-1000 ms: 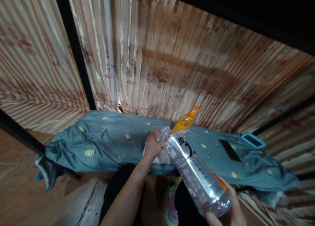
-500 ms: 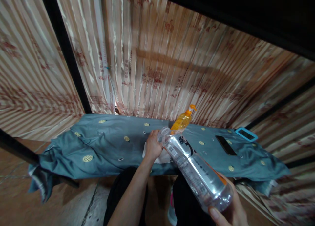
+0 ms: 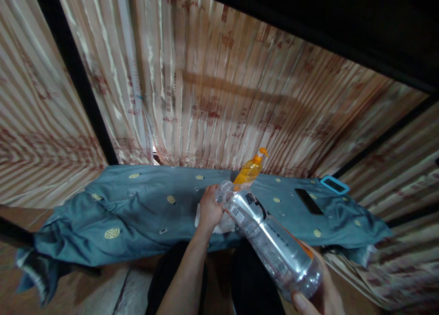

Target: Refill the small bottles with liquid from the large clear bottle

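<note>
A large clear plastic bottle (image 3: 265,235) with a printed silver label is held at a slant over the bench, its narrow end up and to the left. My right hand (image 3: 324,290) grips its wide base, thumb on the near side. At the narrow end, my left hand (image 3: 210,207) is closed around the neck, its fingertips partly hidden. A crumpled white cloth (image 3: 224,226) lies under and beside my left hand. Just beyond the bottle neck stands a pump bottle (image 3: 248,172) of orange-yellow liquid with an orange pump head.
The low bench is covered with a blue-green cloth (image 3: 147,219) printed with pineapples. On its right lie a dark phone (image 3: 308,201) and a blue-framed object (image 3: 335,185). A pleated curtain (image 3: 206,86) hangs behind, with dark frame posts (image 3: 77,77) around.
The view has shifted slightly, so the bench and the things on it appear a little lower and further left. Both hands keep their hold on the plastic bottle.
</note>
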Demonstrator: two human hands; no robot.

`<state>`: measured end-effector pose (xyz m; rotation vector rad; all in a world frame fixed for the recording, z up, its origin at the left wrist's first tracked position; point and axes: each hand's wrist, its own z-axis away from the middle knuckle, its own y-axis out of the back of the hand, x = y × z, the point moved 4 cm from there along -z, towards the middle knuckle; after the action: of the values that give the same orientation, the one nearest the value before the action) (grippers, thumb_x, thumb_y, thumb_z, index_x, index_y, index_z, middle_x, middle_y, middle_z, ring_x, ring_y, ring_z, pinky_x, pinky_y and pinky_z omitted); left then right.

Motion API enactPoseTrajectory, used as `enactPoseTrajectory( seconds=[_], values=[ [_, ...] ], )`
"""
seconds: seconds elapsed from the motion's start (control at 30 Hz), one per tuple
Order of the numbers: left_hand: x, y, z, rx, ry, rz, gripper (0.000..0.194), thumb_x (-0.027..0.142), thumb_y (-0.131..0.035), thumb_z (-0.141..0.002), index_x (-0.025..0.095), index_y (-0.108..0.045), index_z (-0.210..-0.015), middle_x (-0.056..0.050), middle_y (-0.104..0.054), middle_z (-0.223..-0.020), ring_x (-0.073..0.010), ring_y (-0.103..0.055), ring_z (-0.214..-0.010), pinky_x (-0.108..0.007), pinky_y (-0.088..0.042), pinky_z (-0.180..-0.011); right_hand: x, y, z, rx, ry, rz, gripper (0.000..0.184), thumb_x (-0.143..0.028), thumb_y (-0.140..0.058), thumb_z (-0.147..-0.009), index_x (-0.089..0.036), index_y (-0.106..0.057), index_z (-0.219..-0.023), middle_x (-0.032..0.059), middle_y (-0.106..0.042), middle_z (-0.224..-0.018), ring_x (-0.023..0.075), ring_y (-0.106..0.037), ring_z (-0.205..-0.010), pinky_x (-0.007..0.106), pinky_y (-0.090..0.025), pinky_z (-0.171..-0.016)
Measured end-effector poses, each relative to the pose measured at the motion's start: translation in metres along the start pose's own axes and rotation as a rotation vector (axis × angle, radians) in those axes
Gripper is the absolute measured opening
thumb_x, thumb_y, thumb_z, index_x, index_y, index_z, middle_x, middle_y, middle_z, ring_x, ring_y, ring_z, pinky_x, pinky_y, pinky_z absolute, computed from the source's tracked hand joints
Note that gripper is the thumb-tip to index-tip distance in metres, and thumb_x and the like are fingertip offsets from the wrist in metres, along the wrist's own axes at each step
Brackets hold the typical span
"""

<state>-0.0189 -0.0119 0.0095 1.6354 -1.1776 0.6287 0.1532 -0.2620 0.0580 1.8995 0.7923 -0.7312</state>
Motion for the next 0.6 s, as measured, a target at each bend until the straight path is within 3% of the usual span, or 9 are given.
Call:
enactPoseTrajectory(
  seconds=[0.13, 0.27, 0.47, 0.6],
  values=[
    [0.001, 0.001, -0.001, -0.016, 0.004, -0.01, 0.011, 0.024, -0.066, -0.089, 0.02, -0.065, -0.099, -0.006, -0.071, -0.099, -0.023, -0.069, -0.095, -0.034, -0.054, -0.086, 0.007, 0.003, 0.002, -0.002, 0.026, -0.04, 0.07, -0.033, -0.065, -0.095, -0.04, -0.034, -0.157, 0.005, -0.064, -0.147, 0.0243, -0.067, -0.129, 0.029, -0.057, -0.098],
    [0.001, 0.001, -0.001, -0.02, -0.004, -0.007, 0.011, 0.023, -0.066, -0.088, 0.02, -0.065, -0.098, -0.007, -0.072, -0.1, -0.0236, -0.07, -0.097, -0.035, -0.054, -0.087, 0.012, 0.004, 0.003, -0.037, 0.006, -0.093, 0.072, -0.031, -0.064, -0.095, -0.039, -0.032, -0.159, 0.0064, -0.067, -0.143, 0.0234, -0.073, -0.119, 0.026, -0.06, -0.089],
    [0.001, -0.001, -0.002, -0.004, -0.016, -0.02, 0.015, 0.028, -0.068, -0.089, 0.02, -0.064, -0.1, -0.008, -0.072, -0.101, -0.024, -0.07, -0.097, -0.036, -0.054, -0.087, -0.001, 0.003, -0.003, 0.013, 0.042, -0.002, 0.068, -0.036, -0.064, -0.095, -0.041, -0.035, -0.157, 0.0046, -0.067, -0.142, 0.025, -0.071, -0.123, 0.029, -0.06, -0.092],
    [0.0, -0.003, -0.002, -0.004, -0.017, -0.031, 0.015, 0.031, -0.066, -0.09, 0.02, -0.064, -0.099, -0.008, -0.072, -0.1, -0.0242, -0.07, -0.097, -0.035, -0.054, -0.086, -0.011, 0.003, -0.004, 0.038, -0.008, -0.029, 0.064, -0.04, -0.065, -0.095, -0.044, -0.041, -0.153, 0.0019, -0.068, -0.141, 0.0251, -0.07, -0.124, 0.03, -0.059, -0.095]
  ],
)
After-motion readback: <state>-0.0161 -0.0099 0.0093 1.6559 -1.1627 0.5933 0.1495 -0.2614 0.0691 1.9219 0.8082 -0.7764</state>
